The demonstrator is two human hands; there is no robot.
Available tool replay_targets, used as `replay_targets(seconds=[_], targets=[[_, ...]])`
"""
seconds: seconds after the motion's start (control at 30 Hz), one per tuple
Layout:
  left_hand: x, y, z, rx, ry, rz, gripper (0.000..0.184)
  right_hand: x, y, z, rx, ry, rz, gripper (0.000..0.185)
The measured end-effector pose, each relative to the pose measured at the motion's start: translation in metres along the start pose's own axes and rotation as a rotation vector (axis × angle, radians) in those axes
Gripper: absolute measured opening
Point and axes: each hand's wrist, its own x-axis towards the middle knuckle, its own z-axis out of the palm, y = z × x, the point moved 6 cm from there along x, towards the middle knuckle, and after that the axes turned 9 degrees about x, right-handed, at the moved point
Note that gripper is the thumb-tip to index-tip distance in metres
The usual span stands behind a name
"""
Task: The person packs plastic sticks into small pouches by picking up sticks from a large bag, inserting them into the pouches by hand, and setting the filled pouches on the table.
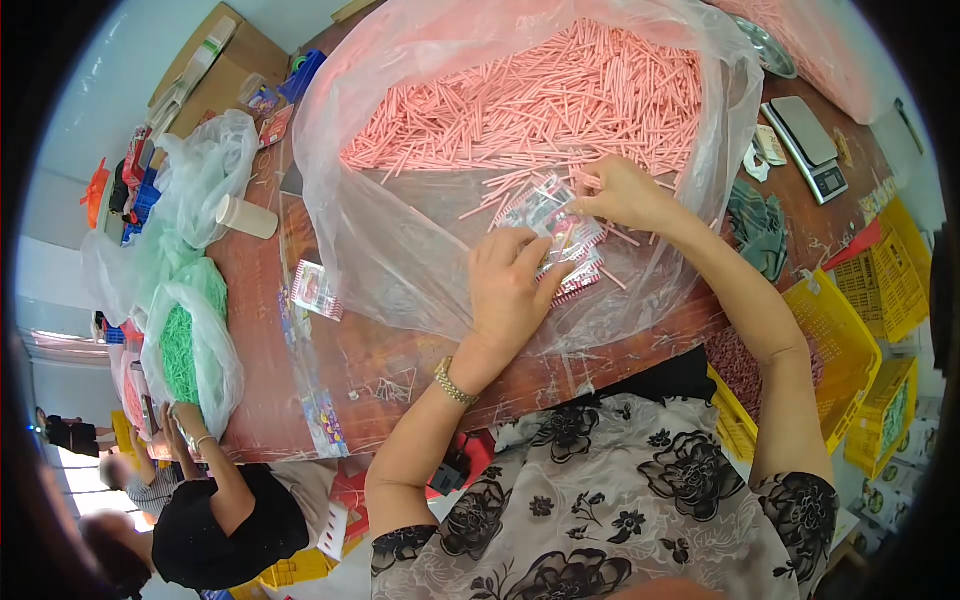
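Note:
A large clear plastic bag (400,240) lies spread open on the table with a heap of thin pink sticks (540,100) inside. Over its near part, my left hand (508,285) has its thumb and fingers closed on a small printed packet (545,205) with a clear window and red-striped ends. My right hand (628,195) is at that packet's right side, fingertips pinched together with what look like pink sticks between them. Another packet (578,280) lies partly under the first, and a few loose sticks are scattered around. My left fingers hide part of the packets.
A separate packet (316,290) and a white cup (247,216) are on the table to the left. A digital scale (808,140) and a green cloth (755,228) lie at right, above yellow crates (835,350). A co-worker (235,510) handles a bag of green strands (180,350).

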Motion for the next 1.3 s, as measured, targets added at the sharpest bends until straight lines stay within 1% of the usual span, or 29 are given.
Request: replay_targets(seconds=[0.03,0.13,0.23,0.27,0.3,0.37,0.47,0.53,0.57,0.63,0.67,0.7,0.73,0.8,0.83,0.93,1.0,1.03,1.07,1.13,1.23,1.3], targets=[[0.0,-0.001,0.001,0.0,0.009,0.0,0.021,0.001,0.001,0.001,0.062,-0.011,0.023,0.024],[-0.002,-0.003,0.004,-0.009,0.031,-0.021,0.011,-0.003,-0.006,0.0,0.206,-0.019,-0.047,0.02],[-0.002,-0.003,0.001,-0.018,-0.007,-0.036,0.008,-0.013,-0.016,-0.007,-0.011,0.118,-0.184,0.023],[-0.001,-0.003,0.001,-0.02,-0.028,-0.039,0.007,-0.015,-0.015,-0.009,0.027,0.145,-0.172,0.021],[-0.001,-0.009,-0.002,-0.08,-0.012,-0.09,0.008,-0.018,-0.014,-0.012,0.064,0.172,-0.161,0.02],[0.0,-0.027,-0.012,-0.2,0.015,-0.187,0.011,-0.023,-0.016,-0.018,0.177,0.223,-0.136,0.017],[0.02,-0.06,-0.043,0.214,0.304,-0.141,0.026,-0.032,-0.023,-0.02,0.422,0.28,-0.122,0.014],[0.031,-0.055,-0.05,0.274,0.368,-0.109,0.036,-0.033,-0.033,-0.011,0.613,0.309,-0.161,0.013],[0.035,-0.051,-0.054,0.305,0.4,-0.091,0.04,-0.032,-0.034,-0.006,0.64,0.329,-0.111,0.012],[0.032,-0.051,-0.027,-0.323,0.177,-0.371,0.039,-0.033,-0.032,0.006,0.695,0.365,0.004,0.011],[0.029,-0.045,-0.008,-0.639,0.055,-0.504,0.038,-0.033,-0.036,0.014,0.71,0.361,-0.067,0.011],[0.025,-0.044,0.004,-0.879,-0.007,-0.661,0.026,-0.031,-0.036,0.022,0.724,0.359,-0.14,0.01],[0.023,-0.045,0.007,-0.967,0.014,-0.687,0.022,-0.032,-0.039,0.025,0.737,0.36,-0.214,0.01],[0.018,-0.049,0.013,-1.14,0.052,-0.731,0.014,-0.036,-0.044,0.03,0.709,0.263,-0.189,0.01],[0.019,-0.047,0.008,-1.123,0.098,-0.71,0.009,-0.038,-0.047,0.031,0.696,0.213,-0.174,0.01],[0.015,-0.051,0.009,-1.114,0.095,-0.691,0.011,-0.037,-0.044,0.014,0.649,0.245,-0.125,0.013],[0.01,-0.059,0.014,-1.194,0.028,-0.688,0.013,-0.035,-0.05,-0.004,0.717,0.29,0.003,0.016],[0.009,-0.061,0.017,-1.236,-0.008,-0.685,0.014,-0.033,-0.053,-0.009,0.71,0.304,0.001,0.017],[0.009,-0.06,0.017,-1.192,-0.004,-0.664,0.014,-0.03,-0.056,-0.015,0.703,0.319,-0.001,0.019],[0.01,-0.056,0.016,-1.104,0.005,-0.621,0.014,-0.02,-0.065,-0.019,0.607,0.324,-0.139,0.022],[0.013,-0.046,0.01,-0.947,-0.028,-0.424,0.013,-0.005,-0.066,-0.006,0.446,0.032,-0.145,0.021],[0.011,-0.044,0.013,-0.968,-0.058,-0.442,0.012,0.0,-0.063,-0.003,0.394,-0.014,-0.152,0.02]])
